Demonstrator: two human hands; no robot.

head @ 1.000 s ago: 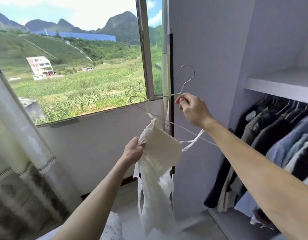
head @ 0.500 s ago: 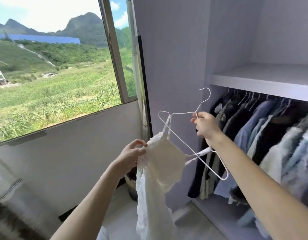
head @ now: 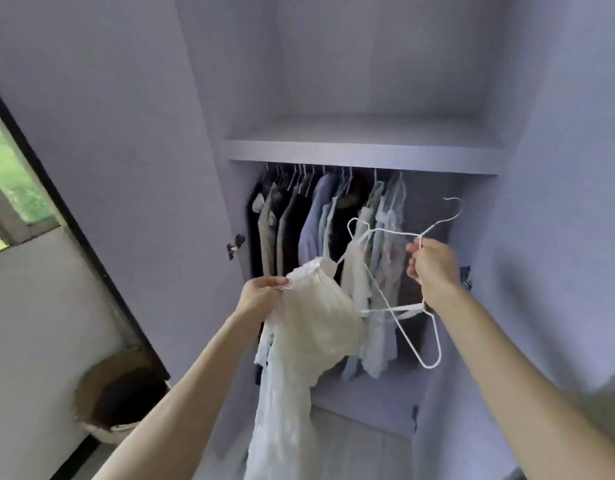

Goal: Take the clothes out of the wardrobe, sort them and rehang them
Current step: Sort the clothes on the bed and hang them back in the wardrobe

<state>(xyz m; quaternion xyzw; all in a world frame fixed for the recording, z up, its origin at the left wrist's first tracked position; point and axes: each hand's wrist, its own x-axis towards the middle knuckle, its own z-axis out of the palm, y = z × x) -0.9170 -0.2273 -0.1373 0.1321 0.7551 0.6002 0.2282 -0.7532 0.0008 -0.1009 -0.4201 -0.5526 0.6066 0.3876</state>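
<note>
Right hand (head: pixel 432 265) gripping hanger (head: pixel 399 299), open wardrobe (head: pixel 361 154) gap right of clothes (head: pixel 333 237)

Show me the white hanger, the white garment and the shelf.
white hanger (head: pixel 396 232), head view, on the upper wire arm.
white garment (head: pixel 320 317), head view, on the top part.
shelf (head: pixel 361 155), head view, on the front edge.

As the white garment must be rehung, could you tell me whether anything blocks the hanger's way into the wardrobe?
Nothing visible does: the right hand holds the hanger before an open gap right of the hanging clothes, below the shelf.
</note>
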